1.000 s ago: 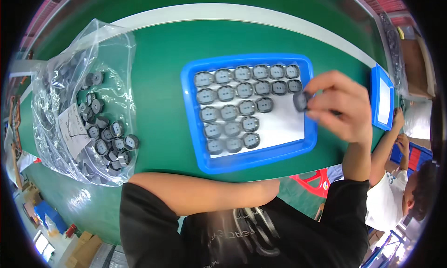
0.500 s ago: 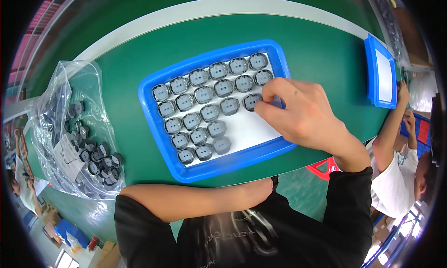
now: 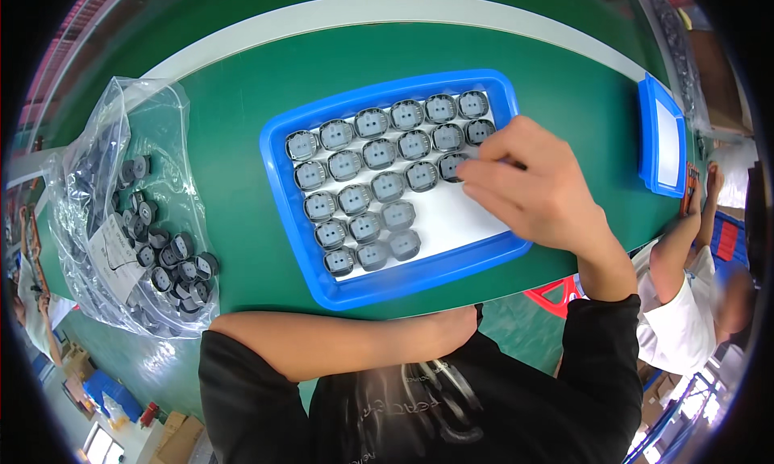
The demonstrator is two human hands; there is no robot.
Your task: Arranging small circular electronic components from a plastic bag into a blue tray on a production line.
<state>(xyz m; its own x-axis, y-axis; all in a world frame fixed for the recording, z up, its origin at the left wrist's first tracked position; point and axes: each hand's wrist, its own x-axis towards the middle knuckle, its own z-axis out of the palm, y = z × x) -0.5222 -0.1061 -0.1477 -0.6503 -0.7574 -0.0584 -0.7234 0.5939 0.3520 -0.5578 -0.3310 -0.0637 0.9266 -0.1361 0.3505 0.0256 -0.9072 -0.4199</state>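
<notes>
A blue tray (image 3: 284,214) with a white liner holds several rows of grey rounded parts with dark rims (image 3: 378,153). My right hand (image 3: 538,186) is over the tray's right side, thumb and fingers pinched together. Its fingertips meet the right edge of a dark-rimmed part (image 3: 451,166), the rightmost one visible in the third row. Whatever lies between or beneath those fingers is hidden. My left hand (image 3: 453,330) rests low by the table's near edge, forearm across my body; its fingers are tucked out of sight.
To the left lies a clear plastic bag (image 3: 165,149) with a loose pile of dark round parts (image 3: 181,266) and a white label (image 3: 114,254). Another blue tray (image 3: 647,141) stands at the right, near a co-worker's arm (image 3: 677,238). A red stool (image 3: 555,296) shows below the table edge.
The whole view has shifted, so the tray appears farther right. My right hand stays by the same part, its fingertips slightly farther to the right of it. My left hand has hardly moved.
</notes>
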